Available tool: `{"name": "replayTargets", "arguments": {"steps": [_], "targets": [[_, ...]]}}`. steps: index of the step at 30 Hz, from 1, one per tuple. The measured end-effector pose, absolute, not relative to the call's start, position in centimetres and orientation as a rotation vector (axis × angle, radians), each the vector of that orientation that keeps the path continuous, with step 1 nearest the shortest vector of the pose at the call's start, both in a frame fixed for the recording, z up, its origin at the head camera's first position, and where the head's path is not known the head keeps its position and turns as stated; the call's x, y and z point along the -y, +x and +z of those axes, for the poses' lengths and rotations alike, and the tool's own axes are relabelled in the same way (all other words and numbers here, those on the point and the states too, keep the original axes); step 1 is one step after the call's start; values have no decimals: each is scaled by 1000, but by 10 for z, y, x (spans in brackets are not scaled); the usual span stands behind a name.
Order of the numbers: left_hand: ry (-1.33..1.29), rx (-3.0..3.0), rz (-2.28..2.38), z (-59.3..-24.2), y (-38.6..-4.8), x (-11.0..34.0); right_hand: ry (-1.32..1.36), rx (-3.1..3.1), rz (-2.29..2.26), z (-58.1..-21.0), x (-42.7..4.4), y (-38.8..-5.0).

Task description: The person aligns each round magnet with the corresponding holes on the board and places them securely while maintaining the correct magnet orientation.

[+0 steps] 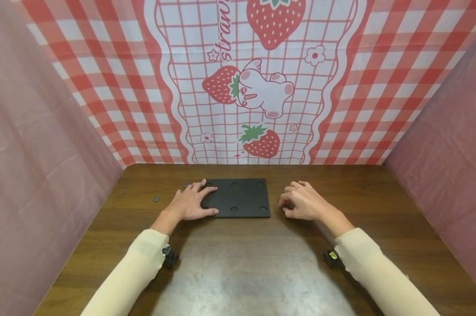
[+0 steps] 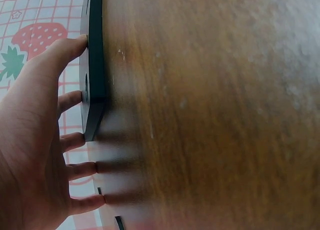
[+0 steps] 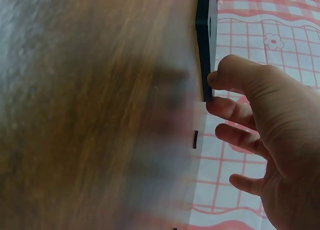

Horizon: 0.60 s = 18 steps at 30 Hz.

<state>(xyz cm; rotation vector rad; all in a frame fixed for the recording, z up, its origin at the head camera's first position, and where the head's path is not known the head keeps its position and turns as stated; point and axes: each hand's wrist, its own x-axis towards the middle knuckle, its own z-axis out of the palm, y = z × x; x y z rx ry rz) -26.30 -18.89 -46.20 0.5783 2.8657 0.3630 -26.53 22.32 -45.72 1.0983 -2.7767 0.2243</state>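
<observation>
A flat black plate point(image 1: 242, 197) with several round recesses lies on the table. My left hand point(image 1: 188, 204) is spread over its left end, thumb and fingertips on its surface or by its edge; the left wrist view shows the thumb touching the plate point(image 2: 95, 55). Just right of the plate, my right hand point(image 1: 303, 202) hovers low with loosely bent fingers. In the right wrist view a gap shows between thumb and forefinger of that hand point(image 3: 280, 125), with no held thing visible. A small dark piece point(image 3: 195, 139) stands out beyond the fingers there.
Left of the plate, a small dark disc point(image 1: 156, 199) lies on the wooden table point(image 1: 230, 263), with another point(image 1: 185, 184) beside the left fingers. A strawberry-print cloth point(image 1: 261, 87) hangs behind the table, and pink cloths point(image 1: 36, 131) hang at both sides.
</observation>
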Motion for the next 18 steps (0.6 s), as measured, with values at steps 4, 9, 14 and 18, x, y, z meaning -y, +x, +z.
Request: {"name": "replayTargets", "arguments": {"steps": [4,9,14,18], "targets": [[579,-2864,365,-461,-263,188,1102,2777,221,-457,-222,-266],[579,-2865,363,-462,-263,189,1109,2768,227,-455,-220,-267],[582,-2867,364,-462,-263,189,1117,2775,235,-454,-217,-268],[582,-2866,369,-462,-263,189,1119,2778,239,-453,-215,-267]]}}
